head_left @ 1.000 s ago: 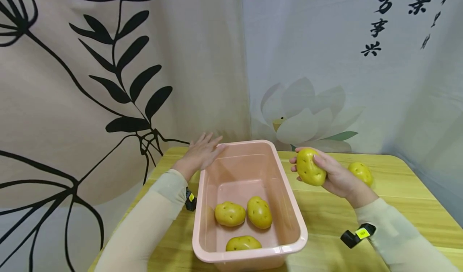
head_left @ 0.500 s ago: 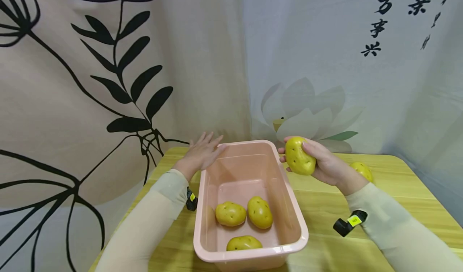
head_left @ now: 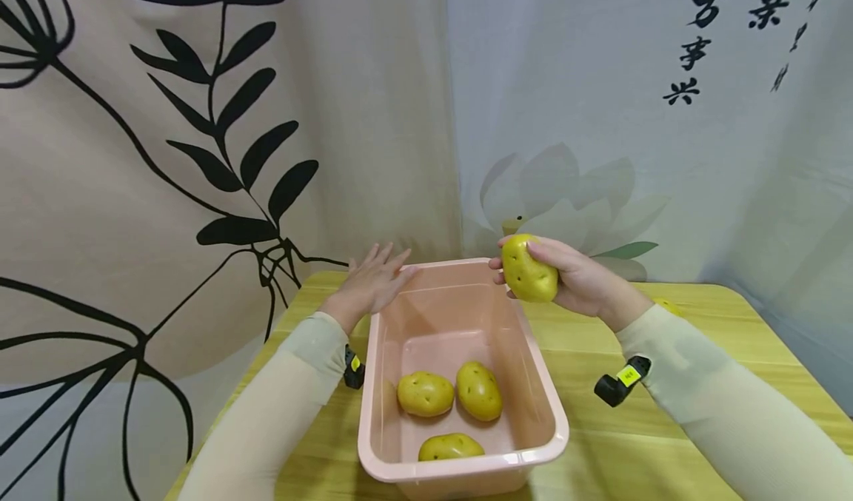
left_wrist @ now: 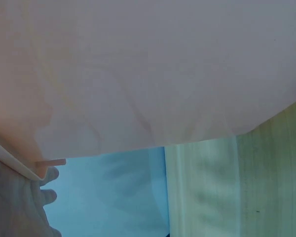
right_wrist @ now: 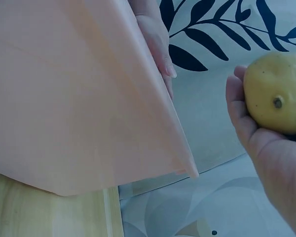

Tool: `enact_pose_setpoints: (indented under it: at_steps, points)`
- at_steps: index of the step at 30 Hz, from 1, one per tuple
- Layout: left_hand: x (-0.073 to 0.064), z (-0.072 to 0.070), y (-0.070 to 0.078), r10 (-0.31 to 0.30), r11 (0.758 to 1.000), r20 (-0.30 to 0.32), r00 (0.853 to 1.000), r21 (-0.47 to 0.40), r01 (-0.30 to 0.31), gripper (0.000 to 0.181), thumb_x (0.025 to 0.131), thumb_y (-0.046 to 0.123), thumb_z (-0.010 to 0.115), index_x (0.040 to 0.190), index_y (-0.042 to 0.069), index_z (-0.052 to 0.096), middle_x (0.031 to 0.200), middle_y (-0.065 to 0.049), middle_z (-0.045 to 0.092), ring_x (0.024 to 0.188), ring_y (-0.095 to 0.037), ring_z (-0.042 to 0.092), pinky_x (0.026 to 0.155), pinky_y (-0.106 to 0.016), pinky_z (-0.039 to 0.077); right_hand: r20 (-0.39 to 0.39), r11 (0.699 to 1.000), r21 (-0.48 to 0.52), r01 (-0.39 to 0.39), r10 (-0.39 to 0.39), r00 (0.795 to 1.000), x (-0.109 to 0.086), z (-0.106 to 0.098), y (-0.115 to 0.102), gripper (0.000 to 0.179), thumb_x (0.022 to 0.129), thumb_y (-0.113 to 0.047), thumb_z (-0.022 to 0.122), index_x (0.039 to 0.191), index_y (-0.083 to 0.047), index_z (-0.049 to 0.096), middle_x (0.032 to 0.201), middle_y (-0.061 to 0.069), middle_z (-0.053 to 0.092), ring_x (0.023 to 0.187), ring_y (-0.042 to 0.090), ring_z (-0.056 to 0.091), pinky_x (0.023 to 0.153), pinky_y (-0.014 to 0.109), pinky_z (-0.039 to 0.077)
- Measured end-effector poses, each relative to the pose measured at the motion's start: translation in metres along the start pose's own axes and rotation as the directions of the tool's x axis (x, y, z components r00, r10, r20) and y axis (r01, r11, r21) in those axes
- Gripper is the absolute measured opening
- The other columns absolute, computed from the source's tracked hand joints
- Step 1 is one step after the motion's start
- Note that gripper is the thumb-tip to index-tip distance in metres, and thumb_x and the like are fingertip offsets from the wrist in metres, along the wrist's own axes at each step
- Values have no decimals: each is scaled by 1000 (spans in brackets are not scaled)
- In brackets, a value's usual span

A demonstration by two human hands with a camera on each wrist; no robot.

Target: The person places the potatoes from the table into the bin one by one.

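Note:
My right hand grips a yellow potato in the air, just right of the far right corner of a pink plastic bin. The right wrist view shows the same potato with fingers curled round its underside. With fingers extended, my left hand rests on the bin's far left rim. Inside the bin lie three potatoes: one at left, one at right and one by the near wall. The bin's outer side fills much of the left wrist view.
The bin stands on a wooden table. Another potato lies on the table at right, mostly hidden behind the right forearm. A curtain with printed plants hangs behind the table. Each wrist wears a small black camera.
My right hand has moved left and slightly up with the potato, toward the bin's far right corner. Its forearm now covers most of the potato on the table. The left hand stays put.

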State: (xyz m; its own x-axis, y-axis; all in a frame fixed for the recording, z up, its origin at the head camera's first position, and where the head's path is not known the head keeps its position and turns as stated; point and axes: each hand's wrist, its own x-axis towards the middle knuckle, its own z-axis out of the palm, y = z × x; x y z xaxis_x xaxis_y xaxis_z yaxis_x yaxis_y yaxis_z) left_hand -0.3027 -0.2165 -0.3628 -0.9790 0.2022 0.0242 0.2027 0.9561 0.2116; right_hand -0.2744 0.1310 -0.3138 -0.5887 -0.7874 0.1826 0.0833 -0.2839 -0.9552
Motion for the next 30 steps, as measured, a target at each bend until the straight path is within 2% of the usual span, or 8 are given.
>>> enact_pose_setpoints:
  at_steps: [7, 12, 18, 26, 30]
  points:
    - [-1, -1, 1, 4, 1000, -3, 1000, -8, -4, 67, 96, 68, 16, 154, 35, 17, 161, -6, 4, 146, -30, -6, 108, -67, -5, 58, 994, -68, -90, 94, 994, 14, 2, 0, 36, 105, -24, 38, 135, -6, 44, 130, 23, 50, 116, 35, 55, 93, 46, 49]
    - [-1, -1, 1, -3, 1000, 0, 1000, -4, 3, 68, 95, 69, 16, 154, 35, 17, 161, -7, 5, 147, -31, -4, 107, -67, -6, 84, 975, -117, -188, 198, 977, 28, 4, 0, 36, 104, -21, 43, 135, -5, 46, 131, 27, 49, 115, 39, 55, 94, 48, 48]
    - [1, 1, 2, -10, 1000, 1, 1000, -5, 10, 67, 96, 68, 17, 154, 36, 17, 161, -6, 4, 146, -29, -7, 108, -66, -7, 71, 926, -199, -321, 340, 938, 43, 6, 3, 37, 102, -24, 48, 132, -3, 49, 129, 28, 51, 111, 39, 57, 93, 48, 49]
    - [1, 4, 3, -15, 1000, -11, 1000, -7, 15, 68, 95, 69, 15, 154, 36, 19, 161, -6, 5, 146, -29, -6, 107, -67, -6, 88, 864, -264, -428, 463, 882, 63, 15, 9, 42, 99, -27, 54, 132, -2, 47, 132, 30, 47, 115, 45, 52, 94, 46, 48]
    - [-1, 2, 3, -21, 1000, -6, 1000, -9, 21, 68, 95, 69, 15, 154, 36, 18, 161, -6, 5, 146, -29, -6, 108, -66, -6, 99, 835, -289, -469, 513, 853, 73, 24, 12, 44, 98, -27, 55, 135, -5, 44, 131, 31, 48, 113, 41, 54, 93, 43, 49]
